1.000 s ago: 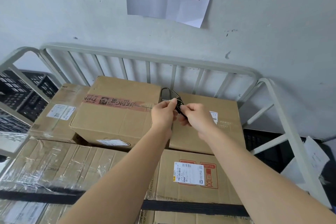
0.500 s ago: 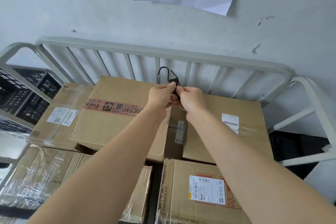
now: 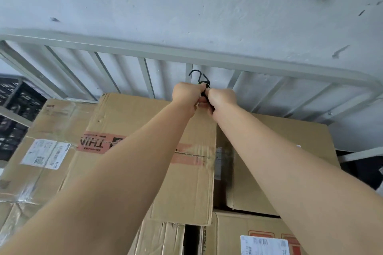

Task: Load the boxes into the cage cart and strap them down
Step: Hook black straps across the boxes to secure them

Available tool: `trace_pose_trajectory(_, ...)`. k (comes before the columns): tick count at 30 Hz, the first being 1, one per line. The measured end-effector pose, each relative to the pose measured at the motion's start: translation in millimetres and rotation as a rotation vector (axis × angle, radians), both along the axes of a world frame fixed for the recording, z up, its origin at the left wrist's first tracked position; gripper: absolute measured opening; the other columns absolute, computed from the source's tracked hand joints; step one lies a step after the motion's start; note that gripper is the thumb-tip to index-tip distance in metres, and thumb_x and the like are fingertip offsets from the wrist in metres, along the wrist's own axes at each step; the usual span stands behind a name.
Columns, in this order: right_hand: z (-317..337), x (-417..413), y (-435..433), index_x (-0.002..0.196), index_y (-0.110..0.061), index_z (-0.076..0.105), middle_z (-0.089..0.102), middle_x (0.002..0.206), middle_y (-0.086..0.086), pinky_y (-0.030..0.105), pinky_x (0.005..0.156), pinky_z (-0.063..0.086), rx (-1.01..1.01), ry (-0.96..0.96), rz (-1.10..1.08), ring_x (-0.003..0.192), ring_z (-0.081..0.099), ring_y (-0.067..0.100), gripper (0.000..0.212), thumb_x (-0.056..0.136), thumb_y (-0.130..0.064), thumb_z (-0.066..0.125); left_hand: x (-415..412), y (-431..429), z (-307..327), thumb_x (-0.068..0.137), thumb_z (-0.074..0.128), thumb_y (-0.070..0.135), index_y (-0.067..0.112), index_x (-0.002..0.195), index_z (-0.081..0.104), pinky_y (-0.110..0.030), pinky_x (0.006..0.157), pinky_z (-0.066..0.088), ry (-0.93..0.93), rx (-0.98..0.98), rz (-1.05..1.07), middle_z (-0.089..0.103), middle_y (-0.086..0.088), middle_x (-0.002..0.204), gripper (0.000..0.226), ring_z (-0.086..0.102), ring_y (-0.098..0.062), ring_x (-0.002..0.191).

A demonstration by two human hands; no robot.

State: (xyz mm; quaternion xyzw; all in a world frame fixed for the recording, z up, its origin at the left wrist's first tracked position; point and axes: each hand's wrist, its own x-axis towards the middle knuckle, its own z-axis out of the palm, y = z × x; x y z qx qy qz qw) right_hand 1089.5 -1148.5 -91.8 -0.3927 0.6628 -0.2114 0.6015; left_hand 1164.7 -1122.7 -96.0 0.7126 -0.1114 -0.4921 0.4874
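Stretches both arms forward over the stacked boxes [image 3: 145,122], left grip [image 3: 186,94] and right grip [image 3: 221,99] curled together around the strap hook [image 3: 203,84], held just beneath the cage cart's top rail [image 3: 124,44].

hook [image 3: 204,85] above boxes [image 3: 145,118], before cage cart rear bars [image 3: 146,76] | crates [image 3: 18,99] left, outside cart

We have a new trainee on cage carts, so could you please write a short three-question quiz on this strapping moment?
1. True or false: only the left hand grips the black metal strap hook.
2. The hook's curve is: A) below the grey metal top rail; B) looped over it; C) lying on a box.
3. Fill in: the tape on the brown cardboard box under the left forearm is ___.
Key: 1 false, the right hand grips too; 2 A; 3 red.
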Motion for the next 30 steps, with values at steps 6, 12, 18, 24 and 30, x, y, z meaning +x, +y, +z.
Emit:
trace_pose_trajectory(6,-23,11,-29,0.067,-0.01,0.056,0.063,0.063,0.009,0.009,0.029,0.023,0.009,0.029,-0.033,0.052,0.059,0.023,0.025,0.091,-0.006,0.052,7,-32,-18,0.085,0.066,0.003,0.003,0.064,0.049,-0.047,0.067,0.058,0.026,-0.006,-0.008,0.058,-0.013,0.062,0.027,0.057,-0.027,0.063)
trace_pose_trajectory(12,-25,23,-49,0.067,-0.01,0.051,0.056,0.061,0.009,0.008,0.028,0.022,-0.009,-0.008,0.015,0.023,0.046,0.012,0.028,0.094,-0.005,0.047,17,-47,-19,0.088,0.062,0.003,0.006,0.063,0.043,-0.015,0.035,0.03,-0.041,-0.011,-0.001,0.05,-0.005,0.044,0.032,0.044,-0.016,0.036)
trace_pose_trajectory(18,-22,32,-52,0.072,-0.007,0.054,0.055,0.066,0.007,0.007,0.028,0.021,-0.031,0.106,0.262,0.019,0.039,0.007,0.024,0.096,-0.008,0.05,35,-42,-23,0.085,0.061,0.003,0.006,0.072,0.043,-0.022,0.046,0.027,-0.089,0.078,0.054,0.04,-0.006,0.061,0.022,0.03,-0.018,0.047)
trace_pose_trajectory(24,-32,22,-43,0.088,-0.009,0.063,0.063,0.062,0.006,0.017,0.036,0.027,-0.161,0.252,0.328,0.038,0.047,0.015,0.015,0.092,-0.022,0.056,37,-31,-15,0.09,0.059,0.005,0.008,0.069,0.04,-0.018,0.04,0.023,-0.062,0.124,-0.063,0.034,-0.004,0.062,0.029,0.026,-0.016,0.045)
trace_pose_trajectory(30,-23,10,-38,0.063,-0.012,0.042,0.039,0.059,0.005,0.028,0.044,0.021,-0.321,0.421,0.39,0.05,0.033,0.02,0.026,0.087,-0.005,0.047,40,-14,7,0.089,0.064,0.005,0.007,0.072,0.041,-0.01,0.033,0.022,-0.234,0.209,-0.333,0.034,-0.006,0.06,0.028,0.029,-0.016,0.034)
